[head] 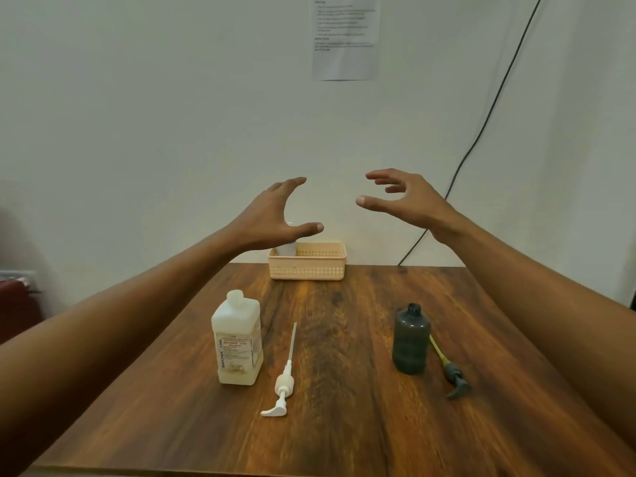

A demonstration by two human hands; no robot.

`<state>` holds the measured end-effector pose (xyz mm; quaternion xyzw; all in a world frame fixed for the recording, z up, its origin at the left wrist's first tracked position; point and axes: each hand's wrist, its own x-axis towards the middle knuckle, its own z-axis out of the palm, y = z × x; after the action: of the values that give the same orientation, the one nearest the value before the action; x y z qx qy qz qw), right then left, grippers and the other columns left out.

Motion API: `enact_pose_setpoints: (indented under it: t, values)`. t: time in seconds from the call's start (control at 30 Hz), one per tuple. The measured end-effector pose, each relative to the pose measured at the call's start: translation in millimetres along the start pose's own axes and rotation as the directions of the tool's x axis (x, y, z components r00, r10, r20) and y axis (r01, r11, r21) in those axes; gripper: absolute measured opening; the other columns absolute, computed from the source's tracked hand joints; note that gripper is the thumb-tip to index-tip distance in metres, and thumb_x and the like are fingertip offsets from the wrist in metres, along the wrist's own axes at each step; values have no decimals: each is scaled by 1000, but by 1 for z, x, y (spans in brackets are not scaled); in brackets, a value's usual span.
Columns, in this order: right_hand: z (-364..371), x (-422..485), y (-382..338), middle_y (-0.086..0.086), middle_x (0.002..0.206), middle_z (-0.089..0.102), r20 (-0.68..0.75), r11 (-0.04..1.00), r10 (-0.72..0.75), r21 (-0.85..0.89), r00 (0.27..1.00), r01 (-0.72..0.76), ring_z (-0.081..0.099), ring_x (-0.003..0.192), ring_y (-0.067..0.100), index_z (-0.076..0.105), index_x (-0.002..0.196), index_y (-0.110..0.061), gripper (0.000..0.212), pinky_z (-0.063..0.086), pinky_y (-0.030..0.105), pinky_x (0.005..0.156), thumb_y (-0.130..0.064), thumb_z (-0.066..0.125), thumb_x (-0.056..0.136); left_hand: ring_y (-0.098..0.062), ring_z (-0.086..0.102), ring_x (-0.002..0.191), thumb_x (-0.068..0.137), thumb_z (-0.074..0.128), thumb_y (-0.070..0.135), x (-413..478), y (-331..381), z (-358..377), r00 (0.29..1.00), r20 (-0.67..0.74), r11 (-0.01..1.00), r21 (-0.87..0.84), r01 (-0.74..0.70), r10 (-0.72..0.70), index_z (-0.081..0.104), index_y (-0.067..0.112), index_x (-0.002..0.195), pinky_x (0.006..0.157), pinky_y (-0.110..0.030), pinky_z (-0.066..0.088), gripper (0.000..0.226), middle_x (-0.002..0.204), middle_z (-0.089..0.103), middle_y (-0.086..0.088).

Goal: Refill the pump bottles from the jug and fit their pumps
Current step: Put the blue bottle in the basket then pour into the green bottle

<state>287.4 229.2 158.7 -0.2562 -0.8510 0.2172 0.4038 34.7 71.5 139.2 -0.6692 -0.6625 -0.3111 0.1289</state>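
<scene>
A square translucent white bottle (237,342) with a printed label stands open-necked on the left of the wooden table (344,425). Its white pump (284,380) lies flat just to its right. A dark grey round bottle (411,340) stands open on the right, and a grey pump with a yellow tube (451,368) lies beside it. A white container (286,248), partly hidden, sits in a peach basket (307,261) at the far edge. My left hand (275,215) and my right hand (409,199) hover above the basket, fingers spread, holding nothing.
The table stands against a pale wall. A printed sheet (346,36) hangs on the wall, and a black cable (481,129) runs down it to the table's back right. A dark red object (17,301) is at the far left.
</scene>
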Motion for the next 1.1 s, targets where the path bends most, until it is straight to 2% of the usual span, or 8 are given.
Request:
enact_pose_setpoints:
  t: [0.13,0.27,0.37,0.5,0.6,0.83,0.9,1.1]
  values:
    - [3,-12,15,-8,149,62,28,998,35,42,999,-37,57,133,15,61,147,-42,73,45,35,98,-70,80,82,-22,51,139,69,63,83,-15,-14,8,998,26,993,-102,65,-63,27,31,160,102,-38,45,110,162,40,1]
    - [6,-30,37,-7,148,64,32,993,88,78,996,-91,61,132,17,61,146,-41,71,47,35,98,-67,79,83,-20,60,129,71,65,81,-38,-34,15,990,33,973,-187,139,-135,30,35,157,92,-31,48,103,156,49,4]
    - [11,-45,54,-4,150,63,45,988,123,85,991,-126,62,131,19,60,147,-41,76,48,36,97,-71,75,79,-17,60,126,64,64,88,-57,-45,18,983,42,957,-224,183,-178,33,39,154,93,-34,52,107,153,51,6]
    - [20,-68,72,-2,148,64,63,978,165,121,984,-171,63,129,22,61,146,-39,80,51,36,96,-71,74,74,-21,59,130,54,64,95,-83,-57,25,960,81,920,-273,281,-269,34,45,151,100,-50,56,114,153,51,7]
    - [26,-84,84,0,148,64,82,964,204,156,976,-215,64,132,25,62,146,-35,81,55,43,104,-66,76,73,-21,61,129,55,65,94,-102,-66,32,934,75,883,-308,355,-349,35,46,152,103,-57,52,113,154,51,8]
    - [41,-114,99,2,148,64,108,930,281,215,953,-299,64,134,25,62,147,-31,89,56,40,102,-63,81,67,-24,56,131,60,73,82,-134,-77,51,886,74,800,-401,447,-458,38,42,152,102,-51,49,107,153,51,10]
    - [45,-122,102,1,148,64,118,916,301,239,946,-321,63,135,25,62,147,-31,89,56,46,108,-61,83,66,-27,53,136,59,75,80,-141,-79,57,879,72,789,-410,457,-472,39,41,152,104,-54,48,106,154,50,8]
    - [54,-142,108,-3,148,63,178,915,333,177,926,-363,56,137,22,56,149,-32,89,46,46,115,-61,82,69,-26,55,125,47,73,90,-158,-83,73,854,88,735,-469,490,-513,42,48,145,95,-45,55,111,152,50,2]
